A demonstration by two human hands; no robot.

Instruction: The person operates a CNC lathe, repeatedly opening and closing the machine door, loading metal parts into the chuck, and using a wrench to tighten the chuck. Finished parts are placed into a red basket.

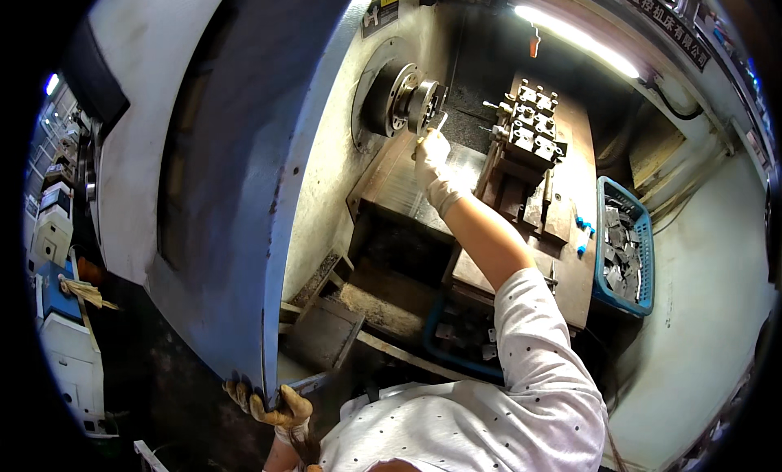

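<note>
My right hand (432,156), in a pale glove, reaches into a lathe. Its fingers are closed round a thin bent metal key (442,121), probably a hex key. The key stands close to the front of the round steel chuck (399,99); whether its tip touches the chuck I cannot tell. At the lower left my left hand (281,411), in a stained glove, is wrapped round the bottom edge of the blue machine door (236,179). Several metal tool holders (533,130) sit on the slide to the right of my right hand.
A blue plastic basket (649,252) with grey metal pieces stands at the right. Another blue container (429,329) lies low beneath my right arm. A lit tube lamp (577,40) hangs above, with small blue nozzles (582,236) on the slide. More machines line the far left.
</note>
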